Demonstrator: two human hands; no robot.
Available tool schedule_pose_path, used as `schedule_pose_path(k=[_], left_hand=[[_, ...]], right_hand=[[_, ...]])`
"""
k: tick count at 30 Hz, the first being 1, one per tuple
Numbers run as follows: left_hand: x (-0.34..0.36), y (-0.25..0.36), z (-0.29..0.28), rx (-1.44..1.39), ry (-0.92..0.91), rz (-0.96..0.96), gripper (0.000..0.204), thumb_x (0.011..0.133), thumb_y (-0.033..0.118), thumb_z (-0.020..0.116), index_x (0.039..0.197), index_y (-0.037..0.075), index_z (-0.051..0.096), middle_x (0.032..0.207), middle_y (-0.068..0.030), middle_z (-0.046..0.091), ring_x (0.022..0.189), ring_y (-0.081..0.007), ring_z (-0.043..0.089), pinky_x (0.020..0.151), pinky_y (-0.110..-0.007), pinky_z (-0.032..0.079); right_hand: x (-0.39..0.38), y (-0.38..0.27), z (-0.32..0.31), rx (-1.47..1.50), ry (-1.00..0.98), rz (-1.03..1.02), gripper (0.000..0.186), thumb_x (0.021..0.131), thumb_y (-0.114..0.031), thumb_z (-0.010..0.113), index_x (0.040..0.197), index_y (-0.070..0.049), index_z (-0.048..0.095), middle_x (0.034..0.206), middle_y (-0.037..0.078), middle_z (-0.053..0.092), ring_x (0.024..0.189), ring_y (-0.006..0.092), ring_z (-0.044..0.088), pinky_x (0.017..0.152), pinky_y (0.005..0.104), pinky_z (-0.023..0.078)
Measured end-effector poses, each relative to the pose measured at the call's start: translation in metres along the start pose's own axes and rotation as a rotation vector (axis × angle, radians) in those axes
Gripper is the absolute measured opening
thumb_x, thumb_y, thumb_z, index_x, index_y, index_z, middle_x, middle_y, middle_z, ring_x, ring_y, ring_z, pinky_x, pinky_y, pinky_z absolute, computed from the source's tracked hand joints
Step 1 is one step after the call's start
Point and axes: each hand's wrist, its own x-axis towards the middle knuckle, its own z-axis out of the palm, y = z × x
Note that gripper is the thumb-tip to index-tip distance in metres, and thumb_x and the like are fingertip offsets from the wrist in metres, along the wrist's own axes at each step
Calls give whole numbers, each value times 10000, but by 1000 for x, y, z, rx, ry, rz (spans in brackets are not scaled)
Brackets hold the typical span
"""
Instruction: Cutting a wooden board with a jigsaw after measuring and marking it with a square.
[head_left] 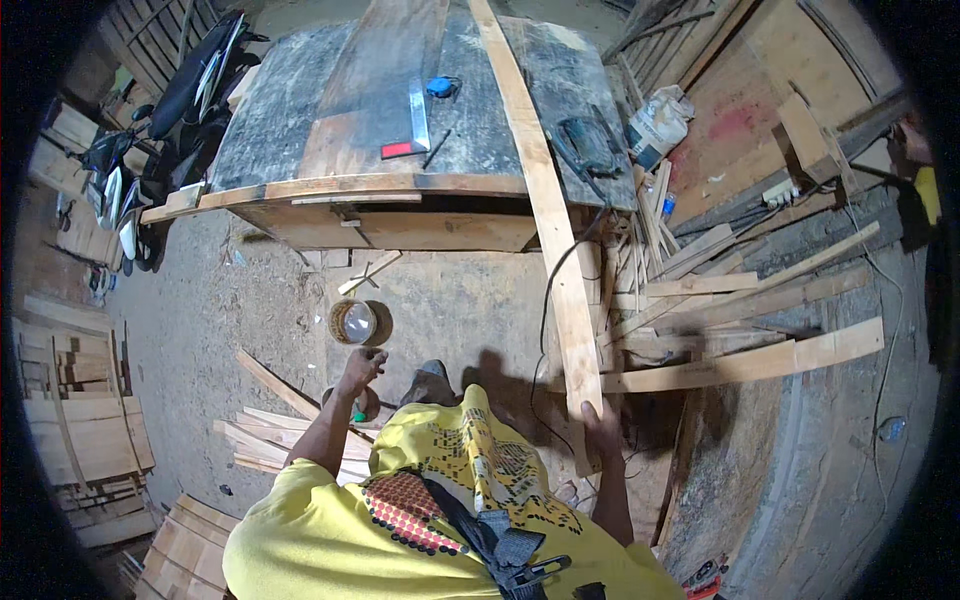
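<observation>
A long pale wooden plank (548, 200) runs from my right side up across the workbench (270, 110), its far end past the top of the view. My right hand (602, 432) grips the plank's near end, by my right hip. My left hand (364, 368) hangs in front of me at the left with its fingers curled in, and nothing shows in it. Just beyond it, a round tub (352, 322) stands on the floor. On the benchtop lie a try square (418, 118) with a red handle, a blue tape measure (442, 86), a dark pencil-like stick (436, 148) and a corded power tool (586, 146).
A black cable (545, 330) loops down beside the plank. Stacked boards and offcuts (740, 290) crowd the right, near a white sack (660, 125). More strips (290, 435) lie on the floor at left, by a green-capped object (360, 415). A motorcycle (180, 110) stands far left.
</observation>
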Motion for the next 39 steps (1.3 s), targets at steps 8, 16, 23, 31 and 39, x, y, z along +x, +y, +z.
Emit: schedule_pose_path(k=[8,16,23,31,39], left_hand=[[111,113,10,87,-98,242,397,952,322,640,1130,-32,651,921,-88,713,772,-199,681,728,-327,541],[108,172,115,-63,-388,475,618,932,425,670,1326,-30,529,1021,-148,679,972,-183,621,815,-328,509],[22,159,138,-1,-454,186,724,849,492,748,1268,-35,481,758,-83,640,670,-153,586,664,-313,517],[-111,117,145,48,-998,322,304,1024,182,554,1293,52,495,1120,-46,563,1089,-144,520,966,-328,423],[-166,107,182,166,-1248,379,438,1003,326,569,1364,90,494,1398,-71,483,1277,-224,452,1083,-372,358]], right_hand=[[-18,-1,88,-308,159,-171,473,932,-365,668,1201,18,606,1158,184,653,1050,309,626,915,419,483],[-29,-15,118,37,51,138,440,916,-315,700,1205,8,626,1068,134,701,994,209,652,850,359,516],[25,-29,153,-269,226,-60,409,919,-365,687,1130,-16,656,1016,146,699,924,221,659,807,375,518],[13,-42,138,139,51,-27,349,993,-334,563,1136,-28,649,967,51,674,889,168,633,791,323,508],[-56,-45,47,940,-335,9,325,1035,-310,517,1174,-17,545,1001,122,633,1009,203,605,905,331,463]])
